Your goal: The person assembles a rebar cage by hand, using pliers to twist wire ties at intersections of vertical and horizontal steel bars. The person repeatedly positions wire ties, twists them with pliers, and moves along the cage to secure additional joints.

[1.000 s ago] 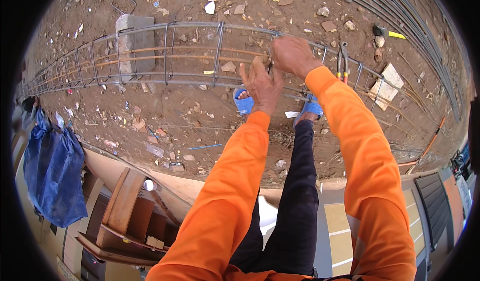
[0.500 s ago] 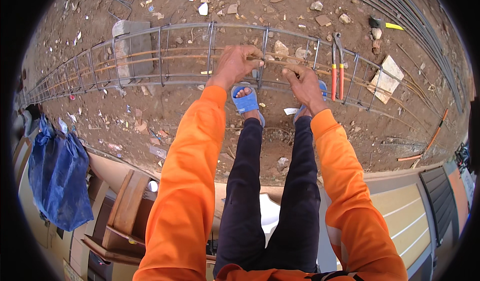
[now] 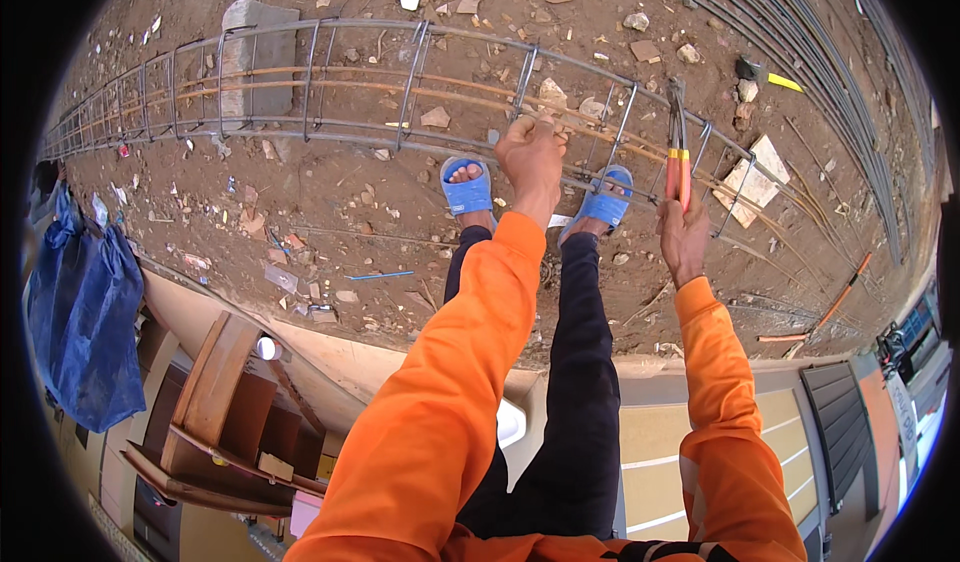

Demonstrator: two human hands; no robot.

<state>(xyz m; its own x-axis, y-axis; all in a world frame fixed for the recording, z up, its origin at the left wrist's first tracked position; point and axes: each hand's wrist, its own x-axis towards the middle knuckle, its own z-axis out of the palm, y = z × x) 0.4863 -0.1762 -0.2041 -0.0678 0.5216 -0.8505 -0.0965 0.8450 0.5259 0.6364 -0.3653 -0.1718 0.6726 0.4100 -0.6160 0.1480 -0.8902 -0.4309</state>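
Observation:
A long rebar cage (image 3: 409, 82) of grey bars and square stirrups lies across the ground before me, with rusty bars running inside it. My left hand (image 3: 533, 157) is at the cage beside a stirrup, fingers curled together by the rusty bars; what they pinch, if anything, is hidden. My right hand (image 3: 684, 237) grips the lower ends of the red-and-yellow handles of a pair of pincers (image 3: 678, 167). The handles are close together, and the metal jaws point away from me over the cage's far bar.
My feet in blue sandals (image 3: 467, 188) stand at the cage's near side. Loose steel bars (image 3: 800, 72) lie at the far right, near a white tile piece (image 3: 752, 182). A concrete block (image 3: 258, 62) sits under the cage. Stone bits litter the soil. A blue tarp (image 3: 85, 312) hangs at left.
My right hand has left the cage's middle, moved right and taken hold of the pincers. My left hand has shifted right and slightly nearer along the cage. The view has shifted too.

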